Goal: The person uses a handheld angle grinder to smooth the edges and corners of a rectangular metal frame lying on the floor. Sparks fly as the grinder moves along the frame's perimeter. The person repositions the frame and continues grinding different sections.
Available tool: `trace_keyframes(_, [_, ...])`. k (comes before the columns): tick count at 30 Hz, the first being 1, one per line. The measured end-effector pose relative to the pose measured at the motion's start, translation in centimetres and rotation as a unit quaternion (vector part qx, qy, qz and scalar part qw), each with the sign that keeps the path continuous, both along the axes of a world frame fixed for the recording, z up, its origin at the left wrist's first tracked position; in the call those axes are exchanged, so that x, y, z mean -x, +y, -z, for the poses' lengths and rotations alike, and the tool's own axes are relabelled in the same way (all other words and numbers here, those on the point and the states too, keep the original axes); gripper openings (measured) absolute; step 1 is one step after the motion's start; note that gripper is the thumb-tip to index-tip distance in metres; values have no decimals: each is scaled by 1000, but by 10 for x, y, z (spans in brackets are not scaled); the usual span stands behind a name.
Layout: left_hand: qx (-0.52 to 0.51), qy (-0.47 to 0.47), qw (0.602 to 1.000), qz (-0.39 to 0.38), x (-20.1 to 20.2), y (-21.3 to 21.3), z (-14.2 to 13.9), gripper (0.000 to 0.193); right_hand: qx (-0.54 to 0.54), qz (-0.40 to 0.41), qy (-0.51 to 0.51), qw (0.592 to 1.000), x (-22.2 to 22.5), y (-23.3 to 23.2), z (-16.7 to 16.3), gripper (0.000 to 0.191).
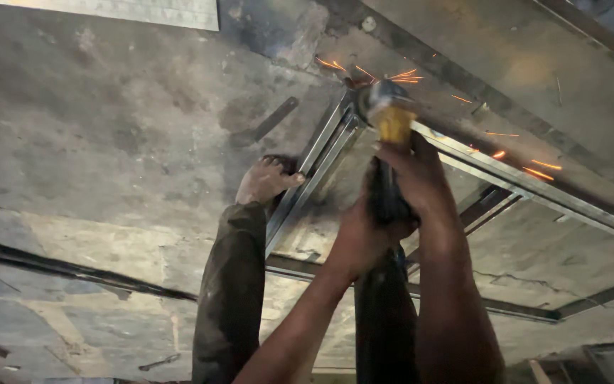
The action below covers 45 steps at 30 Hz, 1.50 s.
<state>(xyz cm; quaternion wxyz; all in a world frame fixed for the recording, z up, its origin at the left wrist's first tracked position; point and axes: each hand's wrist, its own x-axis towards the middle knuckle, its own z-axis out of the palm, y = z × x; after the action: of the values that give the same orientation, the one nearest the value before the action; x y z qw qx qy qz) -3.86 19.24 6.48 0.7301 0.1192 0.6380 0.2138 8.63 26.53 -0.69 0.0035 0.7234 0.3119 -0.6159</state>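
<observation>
Grinding overhead: one yellow-bodied angle grinder (390, 117) bites the metal channel frame (321, 153) under the concrete ceiling (108, 142), throwing sparks (399, 75). Left hand (360, 235) and right hand (410, 174) both have fingers wrapped tight round the tool's body. A third hand (264, 179), a co-worker's in a dark sleeve (232, 284), braces the channel, fingers curled on it.

Risks, judged: disc snagging and kicking back; sparks falling onto bare forearms; bracing hand near the cut.

Count: grinder 1, hands 3.
</observation>
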Motion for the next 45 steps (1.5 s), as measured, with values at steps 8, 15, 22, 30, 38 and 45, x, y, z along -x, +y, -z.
trace_keyframes(8, [105, -188, 901, -376, -6, -37, 8, 84, -50, -388, -46, 919, 75, -17, -16, 96])
trace_keyframes(15, [92, -304, 848, -424, 10, -70, 16, 85, -47, -405, -154, 900, 93, -19, -33, 97])
trace_keyframes(22, [112, -326, 846, -408, 25, -67, 14, 80, -12, -431, -186, 883, 110, -14, -43, 99])
trace_keyframes(30, [117, -309, 851, -408, 21, -72, 35, 86, -76, -409, -196, 888, 103, -25, -26, 95])
trace_keyframes(38, [38, -360, 841, -402, -5, -79, 30, 92, -1, -416, -125, 901, 89, -22, -34, 98])
trace_keyframes(45, [54, -206, 973, -90, 13, -82, 31, 106, -122, -247, -205, 939, 82, -40, -55, 87])
